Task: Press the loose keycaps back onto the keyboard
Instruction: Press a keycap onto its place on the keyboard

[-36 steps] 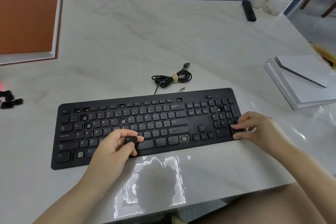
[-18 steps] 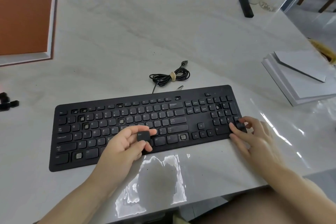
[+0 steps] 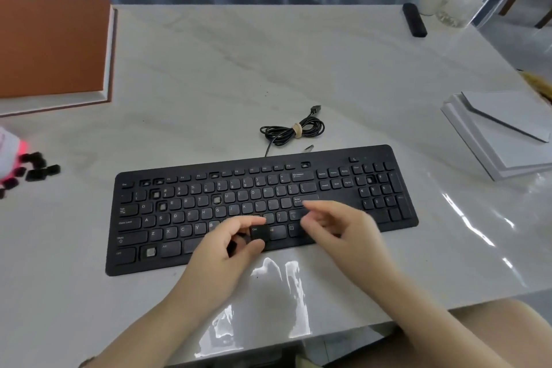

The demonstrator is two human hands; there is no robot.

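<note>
— Hands first: what have they got?
— One keycap between them. The left hand [image 3: 227, 248] pinches a black Ctrl keycap [image 3: 259, 231] between thumb and forefinger, just over the bottom row of the keyboard [image 3: 334, 193], near the middle. I can't tell whether the cap touches the keys. The right hand [image 3: 337, 227] is blurred, with its fingers loosely spread and gripping nothing I can see. It hovers over the keys below Enter. The two hands are near each other but apart.
— How do the arms come in?
— Both forearms cross the near edge of the tabletop [image 3: 239, 69], one from the lower left and one from the lower right. They converge toward the keyboard's front edge.
— And the room around them?
— The keyboard sits slightly askew, near the tabletop's front edge, with a glossy strip between. A coiled cable [image 3: 294, 130] lies just behind its back edge, and beyond that bare marble runs to the far edge. The loose keycaps [image 3: 38, 170] cluster at the left border, well apart from the keyboard. An orange-brown board [image 3: 50, 48] lies at the far left and a stack of white boards [image 3: 501, 134] by the right edge.
— Any gaps in the keys?
— Yes, pale open sockets: one in the upper letter row [image 3: 217, 199], one in the bottom row at the left [image 3: 150, 251].
</note>
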